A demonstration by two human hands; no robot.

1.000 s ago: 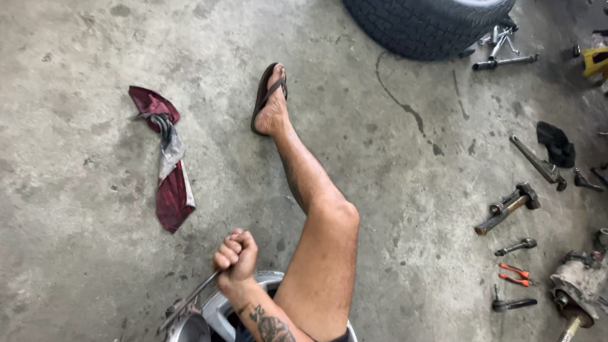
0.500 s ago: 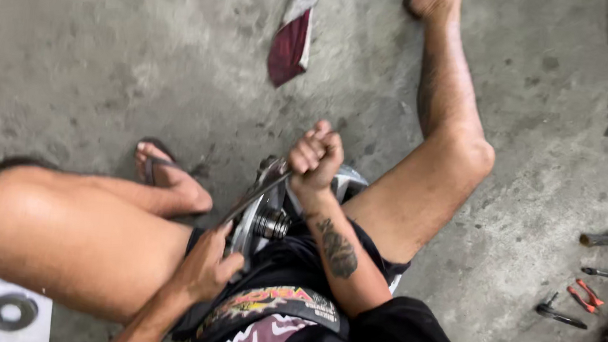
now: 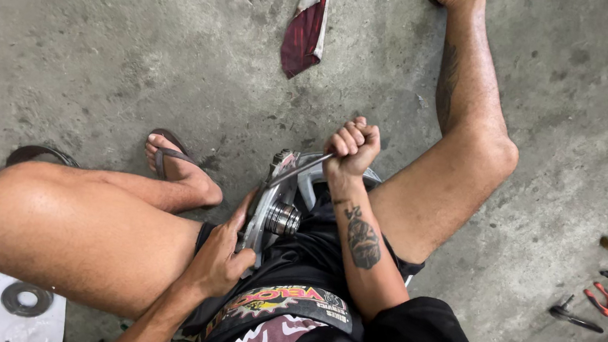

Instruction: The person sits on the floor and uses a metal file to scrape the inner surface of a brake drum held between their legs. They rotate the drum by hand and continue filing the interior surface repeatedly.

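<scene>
I sit on a concrete floor with a silver metal wheel hub (image 3: 279, 205) upright between my thighs. My left hand (image 3: 222, 253) grips the near rim of the hub and holds it steady. My right hand (image 3: 351, 147) is closed in a fist around the upper end of a thin metal bar (image 3: 303, 168). The bar slants down to the left and its tip rests against the hub's top edge. A round steel bearing boss sticks out of the hub's centre toward me.
A dark red rag (image 3: 306, 32) lies on the floor ahead. Pliers with red handles (image 3: 603, 298) and other hand tools (image 3: 576, 316) lie at the right edge. Metal rings (image 3: 23, 297) rest on a white sheet at lower left. My sandalled foot (image 3: 176, 163) is left of the hub.
The view has tilted down from the floor and tyre ahead onto my lap. My left hand and bent left leg have come into sight; my right fist stays on the bar.
</scene>
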